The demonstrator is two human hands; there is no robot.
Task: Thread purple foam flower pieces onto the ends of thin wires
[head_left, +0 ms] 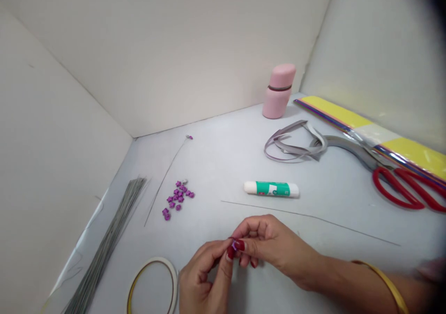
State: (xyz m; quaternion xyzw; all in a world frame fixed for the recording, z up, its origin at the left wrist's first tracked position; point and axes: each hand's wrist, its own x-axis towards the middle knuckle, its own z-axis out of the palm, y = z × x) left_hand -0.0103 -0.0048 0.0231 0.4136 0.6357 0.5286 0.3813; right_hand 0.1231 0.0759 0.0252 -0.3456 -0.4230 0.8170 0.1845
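Note:
My left hand (204,277) and my right hand (268,246) meet low in the middle of the view, fingertips pinched together. Between them sits a tiny purple piece (234,245), like the small purple star beads (177,198) scattered on the table to the upper left. A thin dark wire end shows at the pinch. Both hands are closed on the piece. A gold bangle (386,281) circles my right wrist.
A glue stick (271,189) lies beyond my hands, with a long thin wire (310,216) in front of it. A wire bundle (108,244) and a tape roll (153,281) lie left; grey paper strips (296,144), red scissors (404,188), coloured paper (376,130) and a pink container (278,91) lie right.

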